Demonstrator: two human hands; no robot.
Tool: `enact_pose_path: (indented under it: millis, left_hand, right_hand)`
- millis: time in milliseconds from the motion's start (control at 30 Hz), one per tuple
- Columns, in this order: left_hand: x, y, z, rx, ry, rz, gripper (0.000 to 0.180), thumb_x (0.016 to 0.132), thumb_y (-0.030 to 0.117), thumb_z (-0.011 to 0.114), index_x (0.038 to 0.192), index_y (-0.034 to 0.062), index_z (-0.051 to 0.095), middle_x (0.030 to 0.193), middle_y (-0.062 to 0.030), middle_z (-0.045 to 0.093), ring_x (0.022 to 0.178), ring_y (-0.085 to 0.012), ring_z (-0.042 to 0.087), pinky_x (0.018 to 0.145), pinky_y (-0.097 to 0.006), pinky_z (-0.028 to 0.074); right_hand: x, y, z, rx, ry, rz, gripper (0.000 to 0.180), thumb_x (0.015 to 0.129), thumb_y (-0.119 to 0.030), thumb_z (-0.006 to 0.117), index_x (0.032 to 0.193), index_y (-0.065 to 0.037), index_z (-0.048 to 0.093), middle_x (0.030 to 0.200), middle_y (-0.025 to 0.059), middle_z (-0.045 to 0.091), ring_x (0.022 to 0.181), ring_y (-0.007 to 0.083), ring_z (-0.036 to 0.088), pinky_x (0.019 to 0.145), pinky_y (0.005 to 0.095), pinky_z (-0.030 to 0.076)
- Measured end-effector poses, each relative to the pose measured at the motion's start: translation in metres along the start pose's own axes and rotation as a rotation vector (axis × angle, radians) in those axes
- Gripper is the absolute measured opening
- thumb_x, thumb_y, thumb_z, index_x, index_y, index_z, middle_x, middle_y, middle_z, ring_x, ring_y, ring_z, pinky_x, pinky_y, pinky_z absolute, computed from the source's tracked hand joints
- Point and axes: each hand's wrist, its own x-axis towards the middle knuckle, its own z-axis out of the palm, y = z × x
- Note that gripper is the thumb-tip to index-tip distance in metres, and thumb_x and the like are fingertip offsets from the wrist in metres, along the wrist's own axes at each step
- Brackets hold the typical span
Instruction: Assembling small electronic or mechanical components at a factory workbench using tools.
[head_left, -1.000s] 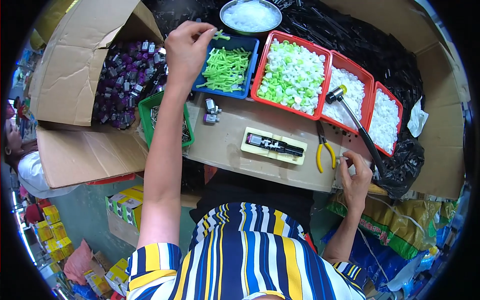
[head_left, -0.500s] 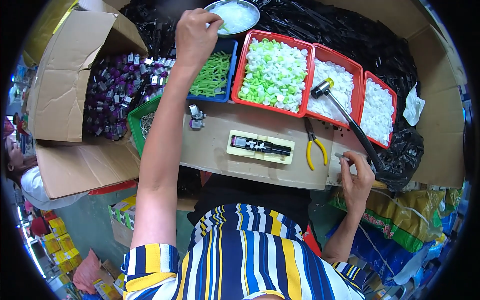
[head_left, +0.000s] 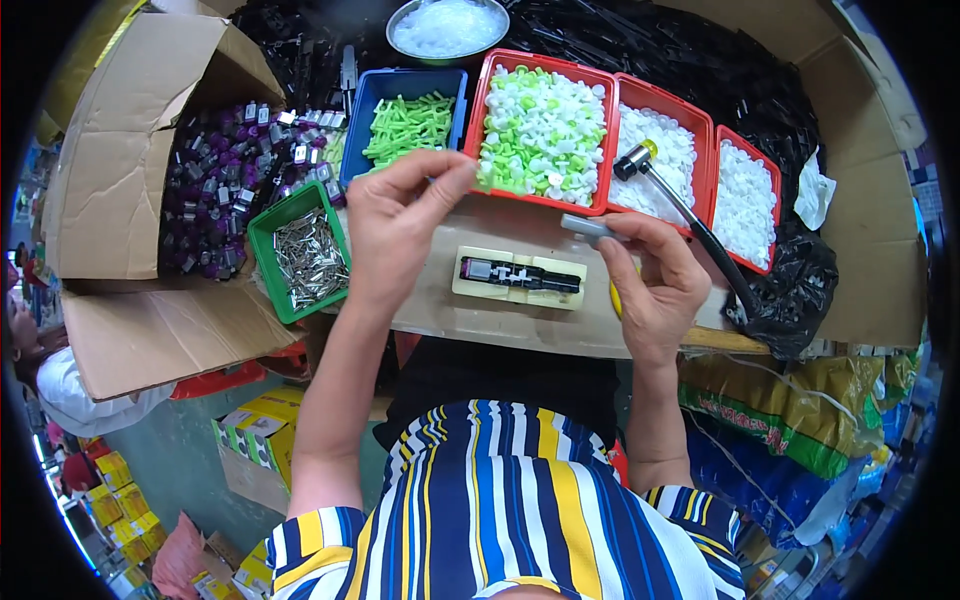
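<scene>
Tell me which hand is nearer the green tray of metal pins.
Left. The left hand hovers just right of the green tray of metal pins; the right hand is far across the workbench, beyond the cream jig block.

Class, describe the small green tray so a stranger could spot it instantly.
Start at the open cardboard box on the left. Just right of it, beside the left hand, sits the green tray. It alone holds silvery metal pins, while neighbouring trays hold plastic pieces.
</scene>
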Motion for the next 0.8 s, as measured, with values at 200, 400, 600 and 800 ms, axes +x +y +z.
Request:
enact_pose_path:
  millis: [200, 400, 600, 800]
  left_hand:
    - [-0.02, -0.008, 0.007, -0.056, -0.102, -0.044, 0.009, 0.09, 0.002, 0.07, 0.098, -0.0019, 0.074, 0.092, -0.0035, 0.072, 0.083, -0.007, 0.063, 0.077, -0.02, 0.048]
    - [-0.024, -0.01, 0.014, -0.07, -0.147, -0.114, 0.009, 0.09, 0.003, 0.071, 0.097, -0.0021, 0.074, 0.092, -0.0028, 0.071, 0.082, -0.0071, 0.062, 0.076, -0.021, 0.048]
    - [-0.024, -0.013, 0.021, -0.164, -0.072, -0.106, 0.011, 0.088, 0.006, 0.074, 0.097, -0.0017, 0.075, 0.086, -0.0007, 0.069, 0.071, -0.003, 0.054, 0.063, -0.019, 0.042]
    - [-0.027, -0.014, 0.024, -0.115, -0.102, -0.117, 0.011, 0.088, 0.006, 0.074, 0.097, -0.0014, 0.076, 0.085, -0.0005, 0.068, 0.071, -0.003, 0.054, 0.064, -0.019, 0.043]
  right_hand:
    - [-0.005, -0.003, 0.015, 0.044, 0.067, 0.037, 0.018, 0.084, 0.003, 0.072, 0.102, 0.003, 0.07, 0.096, 0.0085, 0.073, 0.087, 0.0114, 0.065, 0.079, 0.0246, 0.05]
    - [-0.01, -0.001, 0.006, -0.038, -0.045, -0.055, 0.021, 0.086, 0.008, 0.07, 0.106, 0.005, 0.066, 0.105, 0.0129, 0.07, 0.098, 0.0164, 0.067, 0.088, 0.0268, 0.052]
    - [-0.011, 0.002, 0.0, -0.09, 0.011, -0.075, 0.02, 0.085, 0.009, 0.069, 0.104, 0.005, 0.067, 0.103, 0.0142, 0.071, 0.096, 0.0171, 0.067, 0.088, 0.0279, 0.053]
    - [-0.011, 0.001, 0.002, -0.104, 0.005, -0.074, 0.019, 0.084, 0.011, 0.069, 0.102, 0.005, 0.067, 0.102, 0.0141, 0.072, 0.097, 0.0183, 0.068, 0.088, 0.0296, 0.053]
